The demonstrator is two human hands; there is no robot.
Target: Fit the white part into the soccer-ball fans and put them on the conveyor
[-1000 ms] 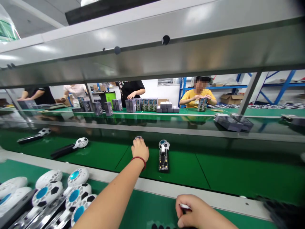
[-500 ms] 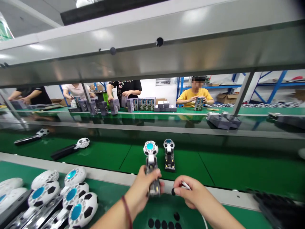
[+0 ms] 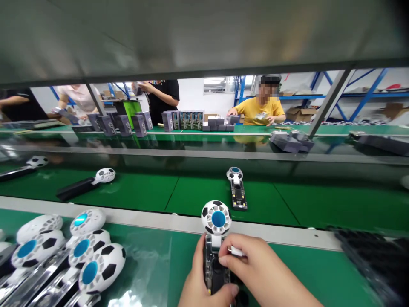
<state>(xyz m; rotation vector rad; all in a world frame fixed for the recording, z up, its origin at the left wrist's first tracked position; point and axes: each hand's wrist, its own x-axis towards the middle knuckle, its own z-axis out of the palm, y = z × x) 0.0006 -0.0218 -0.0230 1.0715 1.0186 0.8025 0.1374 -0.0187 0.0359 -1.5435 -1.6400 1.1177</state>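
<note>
Both hands meet low at the near edge of the counter (image 3: pixel 159 264): the left hand (image 3: pixel 200 290) cups the handle of a handheld fan (image 3: pixel 216 243) from below, its grip closed round it, while the right hand (image 3: pixel 252 268) pinches a small white part (image 3: pixel 237 251) against the handle — a narrow grip. Beyond the grey rail (image 3: pixel 153 219) the conveyor belt (image 3: pixel 303 204) lies open. The fan's head is football-patterned — a blue hub, handle clear with dark innards.
</note>
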